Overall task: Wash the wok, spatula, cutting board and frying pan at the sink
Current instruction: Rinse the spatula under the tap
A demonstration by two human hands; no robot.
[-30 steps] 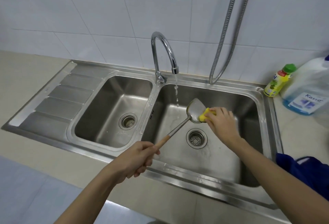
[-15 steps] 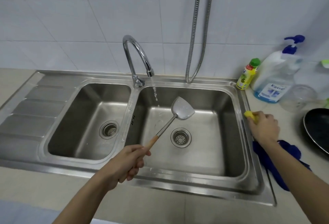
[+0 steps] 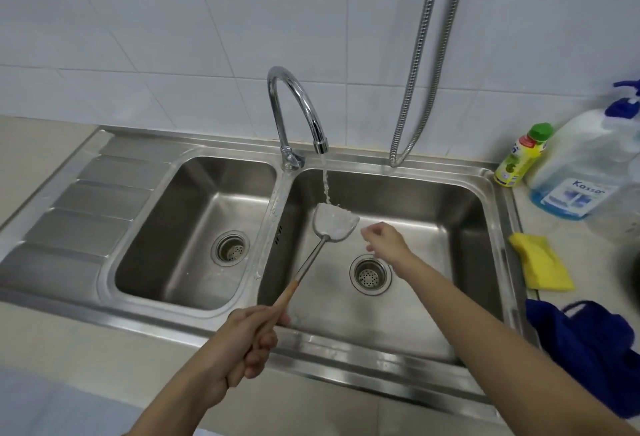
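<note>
My left hand grips the wooden handle of a metal spatula. Its blade is held over the right basin of the steel double sink, right under the stream from the chrome faucet. Water splashes on the blade. My right hand hovers just right of the blade with loosely curled fingers and holds nothing. A yellow sponge lies on the counter to the right of the sink. A dark pan edge barely shows at the far right.
A green-capped detergent bottle and a large pump bottle stand at the back right. A blue cloth lies by the sink's right front corner. A metal shower hose hangs on the tiled wall. The left basin and drainboard hold nothing.
My right hand set the yellow sponge down on the counter and came back beside the spatula blade. The blade moved under the running water.
</note>
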